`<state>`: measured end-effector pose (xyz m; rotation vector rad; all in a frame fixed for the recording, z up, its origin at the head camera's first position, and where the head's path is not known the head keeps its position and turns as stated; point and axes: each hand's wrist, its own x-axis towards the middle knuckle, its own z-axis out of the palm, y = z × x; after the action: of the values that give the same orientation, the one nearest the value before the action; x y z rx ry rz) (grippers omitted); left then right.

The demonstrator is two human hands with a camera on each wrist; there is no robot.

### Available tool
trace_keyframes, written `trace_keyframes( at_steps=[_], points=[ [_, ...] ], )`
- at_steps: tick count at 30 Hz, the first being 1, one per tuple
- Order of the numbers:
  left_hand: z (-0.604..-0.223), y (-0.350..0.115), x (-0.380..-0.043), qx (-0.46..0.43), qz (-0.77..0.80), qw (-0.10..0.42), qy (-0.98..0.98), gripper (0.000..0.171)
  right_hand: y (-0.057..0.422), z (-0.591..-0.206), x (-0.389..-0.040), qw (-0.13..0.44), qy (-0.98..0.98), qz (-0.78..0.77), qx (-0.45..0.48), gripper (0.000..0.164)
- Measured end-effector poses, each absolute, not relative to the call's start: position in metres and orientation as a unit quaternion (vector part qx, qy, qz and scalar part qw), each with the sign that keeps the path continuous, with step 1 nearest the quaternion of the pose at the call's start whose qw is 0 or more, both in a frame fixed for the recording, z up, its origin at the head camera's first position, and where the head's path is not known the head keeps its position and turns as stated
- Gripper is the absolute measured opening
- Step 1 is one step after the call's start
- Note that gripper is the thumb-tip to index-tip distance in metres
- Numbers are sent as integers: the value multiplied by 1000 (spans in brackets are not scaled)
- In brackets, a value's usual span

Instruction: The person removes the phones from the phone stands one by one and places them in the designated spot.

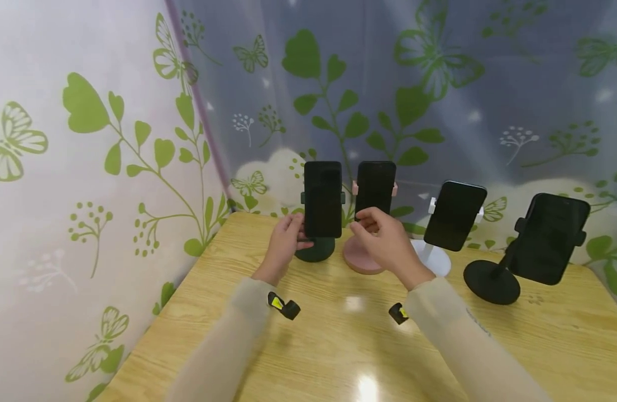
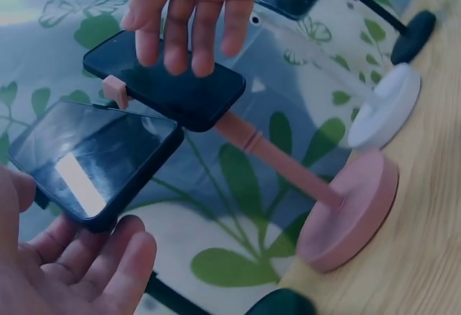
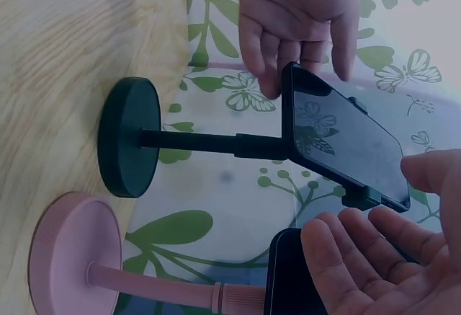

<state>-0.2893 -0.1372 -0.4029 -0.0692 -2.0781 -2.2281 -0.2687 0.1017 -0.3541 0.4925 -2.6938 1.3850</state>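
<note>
A black phone (image 1: 323, 201) sits upright in a dark green phone stand (image 1: 315, 249). My left hand (image 1: 285, 244) is at the phone's lower left, fingers extended by its lower edge and partly behind it; firm contact is hard to tell. The right hand (image 1: 384, 237), fingers loosely bent and holding nothing, hovers in front of a second black phone (image 1: 376, 187) in a pink stand (image 1: 360, 255). In the right wrist view, the right hand (image 3: 389, 257) lies palm up beside the green stand's clamp (image 3: 360, 197).
Further right, a white stand (image 1: 439, 259) and a black stand (image 1: 491, 282) each hold a tilted dark phone. All stand along the back of a wooden table (image 1: 338, 346), before a curtain (image 1: 268, 72) printed with leaves and butterflies.
</note>
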Motion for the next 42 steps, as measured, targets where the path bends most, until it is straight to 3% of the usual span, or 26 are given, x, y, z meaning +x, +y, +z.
trace_keyframes(
  at_steps=[8, 31, 42],
  points=[
    [-409, -129, -290, -39, -792, -11, -609, 41, 93, -351, -274, 43, -875, 450, 170, 37],
    [-413, -122, -266, -45, -789, -8, -613, 26, 98, -351, -265, 77, -881, 437, 163, 40],
    [-416, -109, -237, -71, -790, -17, -609, 31, 118, -355, -250, 91, -882, 430, 170, 42]
  ],
)
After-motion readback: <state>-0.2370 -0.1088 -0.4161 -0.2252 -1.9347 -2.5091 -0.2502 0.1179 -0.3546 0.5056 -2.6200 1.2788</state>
